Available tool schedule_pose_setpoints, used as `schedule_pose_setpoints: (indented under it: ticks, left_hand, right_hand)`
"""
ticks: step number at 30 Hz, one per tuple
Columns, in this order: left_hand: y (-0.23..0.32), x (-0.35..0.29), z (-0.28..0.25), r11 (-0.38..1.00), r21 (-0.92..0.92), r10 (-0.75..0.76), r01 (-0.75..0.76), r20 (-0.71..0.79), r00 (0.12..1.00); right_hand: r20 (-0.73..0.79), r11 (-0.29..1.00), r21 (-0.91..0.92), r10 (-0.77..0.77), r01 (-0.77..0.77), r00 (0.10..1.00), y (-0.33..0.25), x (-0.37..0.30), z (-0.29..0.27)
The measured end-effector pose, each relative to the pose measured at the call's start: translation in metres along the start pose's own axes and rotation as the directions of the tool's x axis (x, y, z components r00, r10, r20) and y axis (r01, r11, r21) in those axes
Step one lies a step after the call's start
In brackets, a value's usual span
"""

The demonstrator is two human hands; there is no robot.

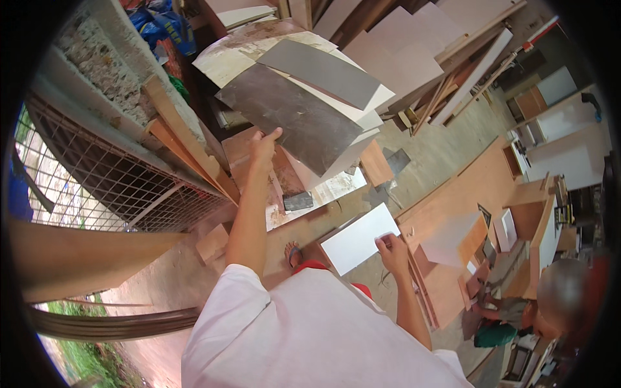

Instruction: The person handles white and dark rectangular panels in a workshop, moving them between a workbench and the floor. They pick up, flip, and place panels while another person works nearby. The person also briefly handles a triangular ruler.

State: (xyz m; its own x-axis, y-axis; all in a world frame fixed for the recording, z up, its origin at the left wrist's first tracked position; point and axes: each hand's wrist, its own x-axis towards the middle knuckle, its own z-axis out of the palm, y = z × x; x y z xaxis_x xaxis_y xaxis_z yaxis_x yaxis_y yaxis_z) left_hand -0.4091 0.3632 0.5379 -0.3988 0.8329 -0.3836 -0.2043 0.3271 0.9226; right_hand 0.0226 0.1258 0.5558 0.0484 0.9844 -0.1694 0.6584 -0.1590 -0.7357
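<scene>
My left hand (263, 146) is at the near left edge of a dark grey laminate sheet (291, 116). Its thumb lies over the edge and the fingers are partly hidden there. A narrower grey strip (323, 70) lies across the sheet's far side, with white sheets below. My right hand (392, 252) grips the right edge of a white rectangular panel (356, 242), which is held in front of my body. A small dark block (297, 201) sits on a pale board (336, 193) beneath the stack.
Leaning boards (401, 45) stand at the far side. A long brown wooden bench top (466, 200) runs along the right, with a box-like white piece (453, 239) on it. Another person (517, 310) works at the lower right. Wire mesh (155, 200) stands at the left.
</scene>
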Motion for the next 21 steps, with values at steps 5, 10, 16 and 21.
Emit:
schedule_pose_setpoints:
  ticks: [5,10,16,21]
  left_hand:
    - [0.057,-0.058,0.01,0.793,-0.586,0.29,-0.167,0.122,0.949]
    - [0.074,-0.139,0.017,0.772,-0.624,0.369,-0.119,0.287,0.884]
    - [0.1,-0.274,0.064,0.749,-0.632,0.468,-0.2,0.291,0.834]
    - [0.099,-0.331,0.105,0.759,-0.614,0.508,-0.216,0.35,0.787]
  right_hand:
    - [-0.129,0.971,0.046,-0.227,0.235,0.965,-0.127,0.033,-0.009]
    - [-0.375,0.764,0.05,-0.582,0.643,0.721,-0.224,0.039,-0.048]
    - [-0.503,0.708,-0.119,-0.647,0.696,0.573,-0.237,0.033,-0.087]
    - [-0.647,0.74,-0.109,-0.559,0.663,0.518,-0.208,0.005,-0.123]
